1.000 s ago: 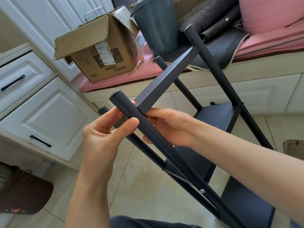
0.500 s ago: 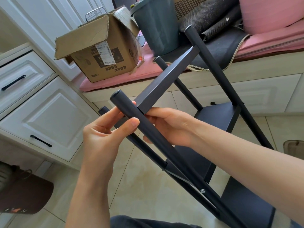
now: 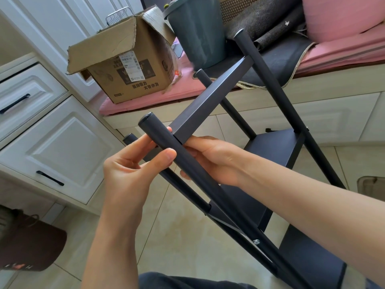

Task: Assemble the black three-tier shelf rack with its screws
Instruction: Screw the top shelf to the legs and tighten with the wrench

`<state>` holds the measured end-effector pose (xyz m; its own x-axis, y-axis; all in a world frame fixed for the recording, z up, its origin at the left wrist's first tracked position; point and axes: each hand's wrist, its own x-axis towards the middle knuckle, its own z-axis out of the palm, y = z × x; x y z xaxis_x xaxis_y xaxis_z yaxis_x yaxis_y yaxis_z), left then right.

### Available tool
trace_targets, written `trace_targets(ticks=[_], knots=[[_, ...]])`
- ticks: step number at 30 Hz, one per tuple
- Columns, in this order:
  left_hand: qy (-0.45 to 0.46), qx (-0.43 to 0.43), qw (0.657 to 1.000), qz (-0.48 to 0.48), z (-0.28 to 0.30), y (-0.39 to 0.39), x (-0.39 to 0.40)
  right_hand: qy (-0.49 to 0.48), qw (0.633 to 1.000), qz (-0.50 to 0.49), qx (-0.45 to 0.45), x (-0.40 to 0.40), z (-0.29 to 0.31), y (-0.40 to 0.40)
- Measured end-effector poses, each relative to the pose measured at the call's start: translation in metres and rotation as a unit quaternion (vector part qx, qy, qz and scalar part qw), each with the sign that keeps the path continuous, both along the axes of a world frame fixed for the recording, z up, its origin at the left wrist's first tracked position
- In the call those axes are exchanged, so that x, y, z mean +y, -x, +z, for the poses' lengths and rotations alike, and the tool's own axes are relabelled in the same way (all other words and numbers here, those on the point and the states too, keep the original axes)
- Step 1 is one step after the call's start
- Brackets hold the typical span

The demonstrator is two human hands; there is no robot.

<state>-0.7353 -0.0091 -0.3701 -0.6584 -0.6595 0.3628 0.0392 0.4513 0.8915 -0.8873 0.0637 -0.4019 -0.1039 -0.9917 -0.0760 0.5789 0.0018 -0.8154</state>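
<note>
A: What do you have on the left?

B: I see white drawers (image 3: 48, 147), a brown bag (image 3: 31, 247) on the floor, then a cardboard box (image 3: 127, 65) on a pink cushion (image 3: 145, 101).

A: And the hands?

B: My left hand (image 3: 129, 176) pinches the near post (image 3: 166, 142) between thumb and fingers, just below its capped end. My right hand (image 3: 216, 161) grips the same post from behind, fingers curled round it where the flat shelf edge (image 3: 210, 101) meets it.

A: Where is the rack?

B: The rack (image 3: 277, 155) leans tilted over the tiled floor, its 4 posts pointing up toward the bench. 1 screw (image 3: 256, 241) shows low on the near post. A dark bucket (image 3: 195, 30) stands on the bench behind it.
</note>
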Motion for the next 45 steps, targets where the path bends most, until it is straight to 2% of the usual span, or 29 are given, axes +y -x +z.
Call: trace_targets(ticks=[10, 26, 33, 36, 39, 45], knots=[[-0.009, 0.001, 1.000, 0.008, 0.000, 0.000, 0.000, 0.047, 0.997, 0.031, -0.058, 0.001, -0.004, 0.001], [-0.030, 0.024, 0.999, 0.008, -0.002, 0.001, -0.002, 0.004, 1.000, 0.004, -0.007, -0.001, 0.001, 0.000], [-0.049, 0.039, 0.998, 0.027, -0.002, 0.006, -0.002, -0.035, 0.995, -0.080, 0.045, -0.002, 0.016, 0.012], [-0.048, 0.043, 0.997, 0.034, -0.002, 0.006, 0.000, -0.036, 0.991, -0.124, -0.033, 0.007, 0.029, 0.031], [-0.051, 0.052, 0.997, 0.032, -0.002, 0.008, 0.003, -0.023, 0.987, -0.111, -0.113, 0.017, 0.043, 0.045], [-0.035, 0.076, 0.996, 0.020, -0.001, 0.009, 0.012, -0.042, 0.989, -0.138, -0.011, 0.014, 0.041, 0.033]])
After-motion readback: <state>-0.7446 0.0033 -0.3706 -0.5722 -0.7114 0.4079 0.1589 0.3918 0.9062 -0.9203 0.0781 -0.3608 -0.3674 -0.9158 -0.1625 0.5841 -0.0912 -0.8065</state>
